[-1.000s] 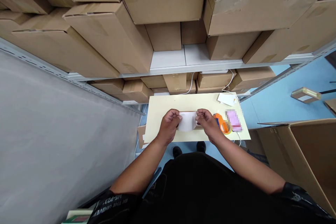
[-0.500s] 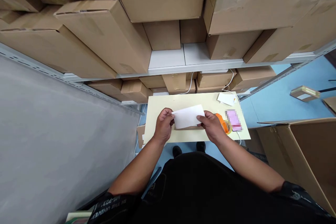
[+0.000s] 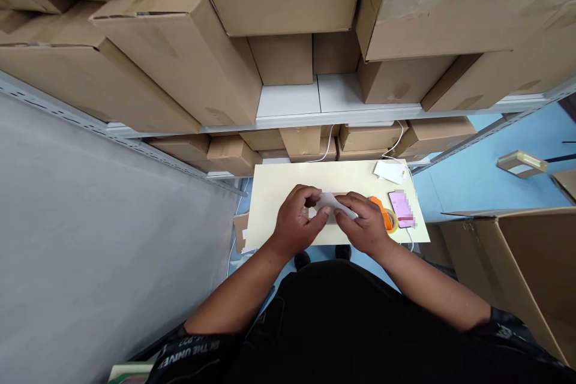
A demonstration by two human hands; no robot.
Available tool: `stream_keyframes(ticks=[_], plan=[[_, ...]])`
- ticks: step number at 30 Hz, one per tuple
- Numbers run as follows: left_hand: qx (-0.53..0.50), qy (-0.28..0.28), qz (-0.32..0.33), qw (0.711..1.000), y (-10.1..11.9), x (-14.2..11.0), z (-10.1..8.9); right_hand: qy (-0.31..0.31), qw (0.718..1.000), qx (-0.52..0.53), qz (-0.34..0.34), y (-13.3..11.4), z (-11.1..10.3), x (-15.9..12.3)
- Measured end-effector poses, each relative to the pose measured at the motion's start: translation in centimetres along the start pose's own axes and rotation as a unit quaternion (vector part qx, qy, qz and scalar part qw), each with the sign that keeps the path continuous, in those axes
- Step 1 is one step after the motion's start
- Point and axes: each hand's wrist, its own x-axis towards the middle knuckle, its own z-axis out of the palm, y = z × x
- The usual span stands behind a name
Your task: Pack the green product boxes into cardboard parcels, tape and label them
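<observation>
Between both hands a white sheet of paper (image 3: 324,199) is bent, its middle showing between my thumbs. My left hand (image 3: 300,219) pinches its left part with thumb and fingers. My right hand (image 3: 362,222) grips the right part in the same way, close to the left. Under the paper lies a small brown cardboard piece or box (image 3: 332,220) on the cream table (image 3: 274,192), mostly hidden by my hands. An orange tape dispenser (image 3: 381,211) with a yellow roll is just right of my right hand.
A phone with a pink screen (image 3: 402,209) and a white card-like item (image 3: 389,171) lie at the table's right side. Shelves loaded with cardboard boxes (image 3: 279,0) rise beyond the table. A large open carton (image 3: 490,252) stands at the right, a grey wall (image 3: 112,222) at the left.
My hands have come closer together, and the paper, held flat and stretched out before, is now bent between them. The brown piece beneath shows a little more.
</observation>
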Motion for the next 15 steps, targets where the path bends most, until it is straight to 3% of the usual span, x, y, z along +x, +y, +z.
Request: stream_keyframes(ticks=[3,8,11,15], plan=[[-0.033,-0.005,-0.038,0.999,0.2,0.1,0.2,0.023,0.994,-0.059,-0.094,0.1,-0.1,0.3],[-0.194,-0.048,-0.102,0.974,-0.7,-0.1,0.1,0.079,0.956,-0.176,-0.22,0.8,-0.5,0.0],[-0.235,-0.09,-0.108,0.962,-0.8,-0.3,0.3,0.082,0.948,-0.202,-0.232,1.3,-0.3,-0.6],[-0.267,-0.082,-0.122,0.953,-0.8,-0.8,0.8,0.063,0.953,-0.215,-0.202,1.7,0.0,-1.2]])
